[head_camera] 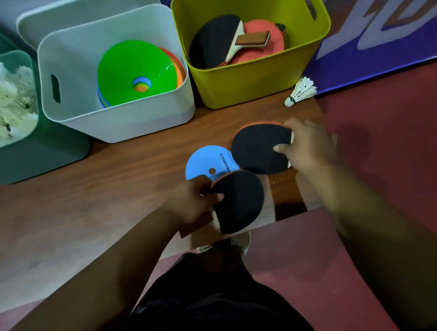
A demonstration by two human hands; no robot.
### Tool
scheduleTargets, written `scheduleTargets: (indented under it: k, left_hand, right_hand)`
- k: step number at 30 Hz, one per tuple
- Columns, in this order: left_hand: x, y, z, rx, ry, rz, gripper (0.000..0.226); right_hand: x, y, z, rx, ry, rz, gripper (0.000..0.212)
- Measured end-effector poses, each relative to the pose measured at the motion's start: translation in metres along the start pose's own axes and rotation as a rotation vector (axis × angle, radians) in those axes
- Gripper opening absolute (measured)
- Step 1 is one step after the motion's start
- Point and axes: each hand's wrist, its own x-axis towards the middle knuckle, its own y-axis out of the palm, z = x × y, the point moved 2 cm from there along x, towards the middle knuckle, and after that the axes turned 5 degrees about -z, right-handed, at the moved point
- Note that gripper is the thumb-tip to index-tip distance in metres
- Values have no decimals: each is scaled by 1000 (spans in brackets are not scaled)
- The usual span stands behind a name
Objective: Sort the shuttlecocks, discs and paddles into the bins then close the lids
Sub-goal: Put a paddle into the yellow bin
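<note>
Gripping one paddle [236, 199], the left hand [193, 203] sat at frame centre; the right hand [310, 148] pinched another paddle [260, 148] just above.

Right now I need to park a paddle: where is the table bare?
Bare table lies left of the left hand, before the teal bin and white bin. Crowded near the right hand: two paddles overlap the blue disc, a shuttlecock lies by the yellow bin.

Shuttlecock [301, 92] lies just right of the paddle bin [249, 93]
</note>
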Motion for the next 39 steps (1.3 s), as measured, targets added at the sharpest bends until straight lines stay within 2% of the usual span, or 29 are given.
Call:
scheduleTargets:
  k: [3,7,11,17,26,33,36,39]
  left_hand:
    - [-15,-10,-17,-264,-70,35,20]
    - [-17,-29,-35,-331,-57,-19,19]
    - [-17,-59,-59,-331,93,-76,26]
    - [-19,-97,-100,-395,275,-201,26]
    - [-15,-139,-126,-398,370,-381,37]
    - [-12,-148,-147,-541,343,-517,42]
    - [-3,-147,-160,-597,327,-511,51]
    - [8,-141,-175,-625,323,-506,44]
  right_hand:
    - [-11,-12,3,250,32,9,24]
    - [-23,-38,15,492,164,-135,25]
    - [-26,-71,33,731,228,-234,21]
    - [-31,-124,67,819,259,-355,21]
    - [-49,-161,85,915,333,-502,16]
    - [-37,-173,78,1118,350,-467,16]
    - [-22,-177,70,1177,324,-438,17]
    - [-5,-180,57,1175,311,-443,13]
